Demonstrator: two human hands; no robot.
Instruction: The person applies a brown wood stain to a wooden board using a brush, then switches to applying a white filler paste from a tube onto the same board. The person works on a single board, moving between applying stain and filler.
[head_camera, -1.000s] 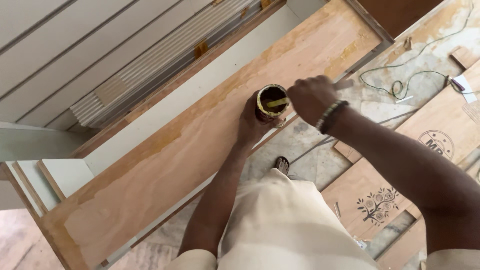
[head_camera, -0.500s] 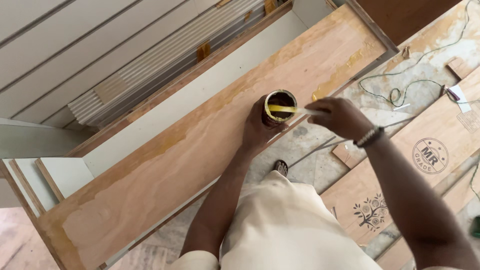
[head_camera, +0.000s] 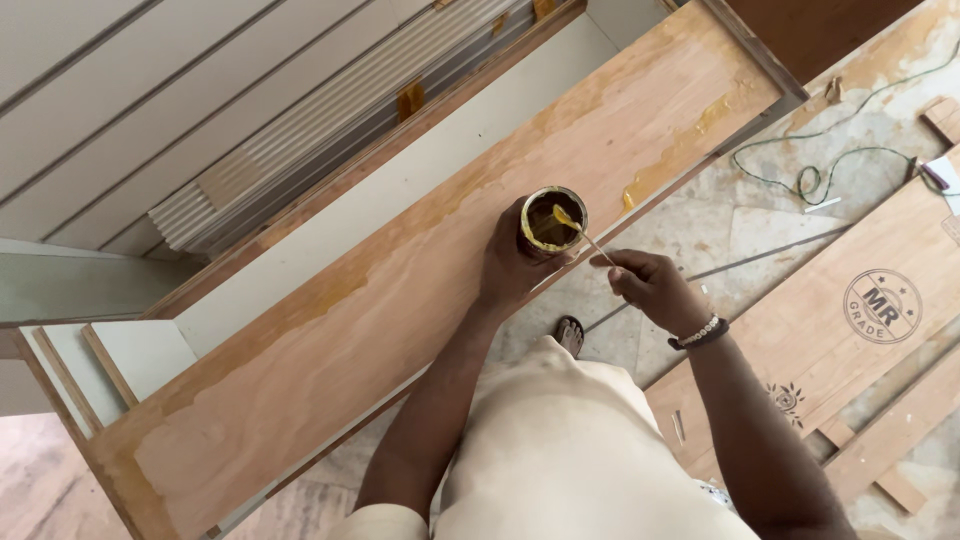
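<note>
My left hand (head_camera: 508, 262) grips a small round tin (head_camera: 552, 220) of yellow-brown glue, held over a long plywood board (head_camera: 400, 300). My right hand (head_camera: 650, 288) pinches a thin stick (head_camera: 585, 235) whose glue-coated tip rests in the tin's mouth. A beaded bracelet sits on my right wrist. Wet glue streaks show along the board's far edge and near its right end (head_camera: 670, 165). My beige clothing fills the lower middle of the view.
A white panel (head_camera: 400, 190) lies beside the board, with a ribbed white strip (head_camera: 330, 130) behind it. Plywood sheets (head_camera: 860, 300) lie on the stone floor at right, near a green cord (head_camera: 800, 170). A sandalled foot (head_camera: 570, 333) shows below the board.
My right hand has drawn back from over the tin toward me and now holds the stick with its tip in the glue. The tin stays in my left hand.
</note>
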